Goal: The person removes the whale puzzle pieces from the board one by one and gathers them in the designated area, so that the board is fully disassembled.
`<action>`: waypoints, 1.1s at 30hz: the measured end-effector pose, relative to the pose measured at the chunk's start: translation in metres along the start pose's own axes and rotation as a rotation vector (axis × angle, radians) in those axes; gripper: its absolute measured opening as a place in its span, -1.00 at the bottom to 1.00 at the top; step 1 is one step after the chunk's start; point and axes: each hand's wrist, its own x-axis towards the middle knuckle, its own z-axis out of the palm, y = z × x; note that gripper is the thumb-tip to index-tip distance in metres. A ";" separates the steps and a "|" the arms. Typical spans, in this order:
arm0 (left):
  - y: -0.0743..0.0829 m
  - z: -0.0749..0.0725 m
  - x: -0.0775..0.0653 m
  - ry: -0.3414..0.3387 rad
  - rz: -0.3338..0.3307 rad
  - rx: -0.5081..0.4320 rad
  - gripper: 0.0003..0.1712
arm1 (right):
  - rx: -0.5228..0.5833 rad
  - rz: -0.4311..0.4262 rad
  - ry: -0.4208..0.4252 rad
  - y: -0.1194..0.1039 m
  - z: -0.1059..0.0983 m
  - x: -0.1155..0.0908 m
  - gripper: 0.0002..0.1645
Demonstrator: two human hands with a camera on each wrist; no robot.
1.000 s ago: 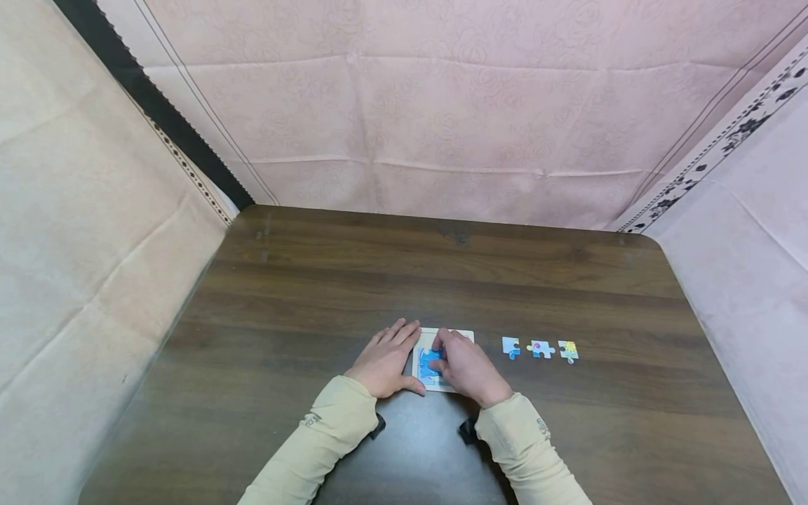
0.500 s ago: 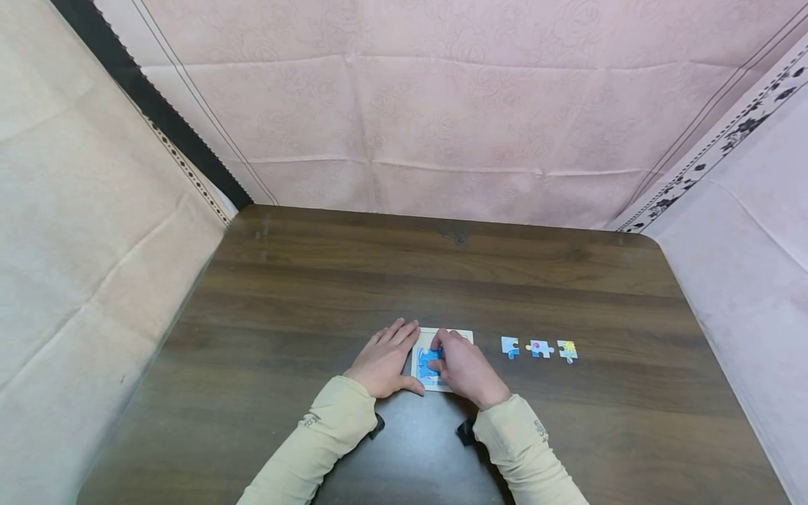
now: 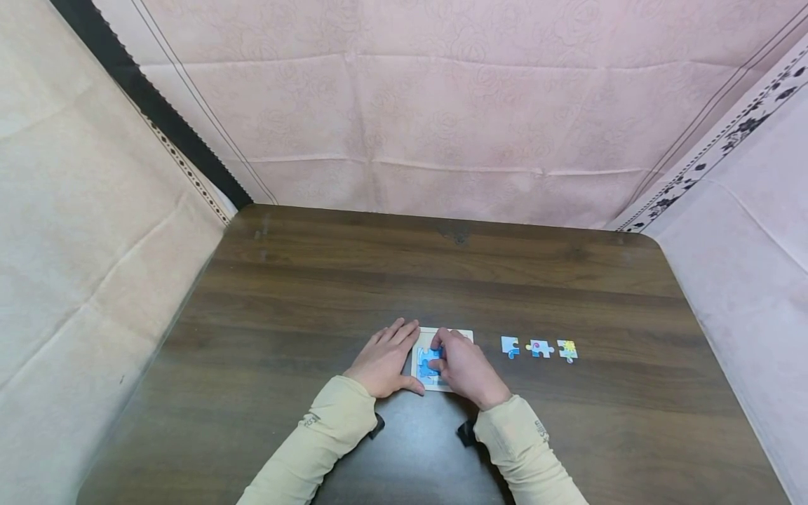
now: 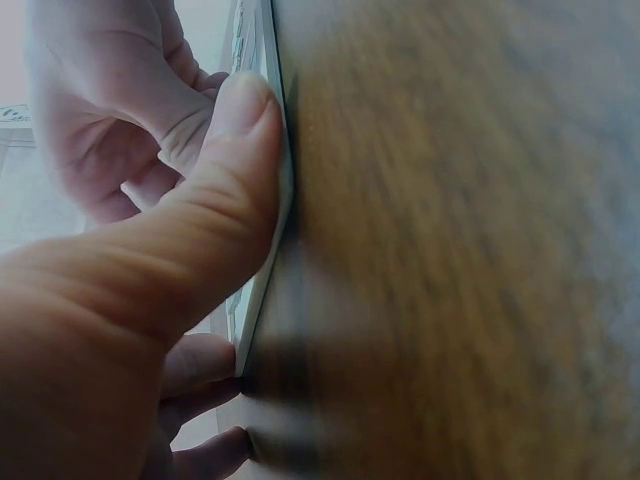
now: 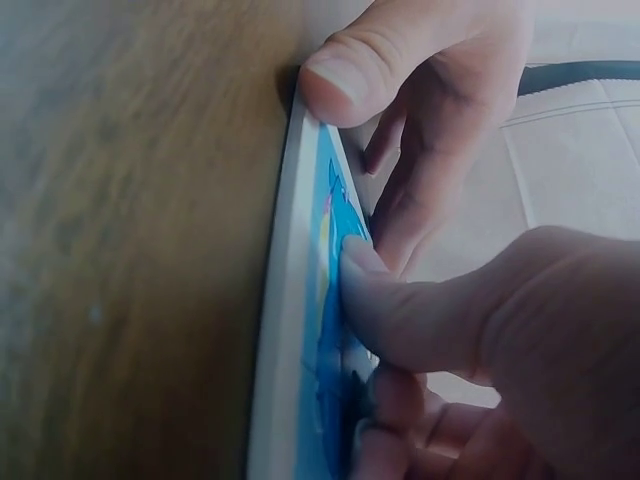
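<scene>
A small jigsaw tray (image 3: 447,330) with a pale border and a blue picture (image 3: 426,366) lies on the table. My left hand (image 3: 381,362) rests along its left side, fingers extended; in the right wrist view the left thumb (image 5: 345,85) sits on the near corner of the border. My right hand (image 3: 470,369) is over the tray's right part. Its thumb (image 5: 385,310) and curled index finger come down on a blue puzzle piece (image 5: 330,350) inside the border, pinching it; the hand hides much of that piece.
Three loose puzzle pieces lie in a row right of the tray: a blue one (image 3: 510,346), one with a pink spot (image 3: 540,348) and one with yellow (image 3: 568,349). Patterned cloth (image 3: 410,119) hangs behind the brown wooden table (image 3: 353,273) and along both sides.
</scene>
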 end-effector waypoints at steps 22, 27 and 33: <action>0.001 -0.001 -0.002 0.002 -0.006 0.001 0.23 | 0.023 -0.020 0.134 0.002 0.004 -0.009 -0.71; 0.001 0.000 -0.001 -0.002 -0.007 0.001 0.23 | 0.033 -0.038 0.140 0.002 0.004 -0.008 -0.69; -0.001 0.001 0.000 -0.006 -0.006 0.006 0.24 | 0.045 -0.041 0.137 0.003 0.003 -0.007 -0.68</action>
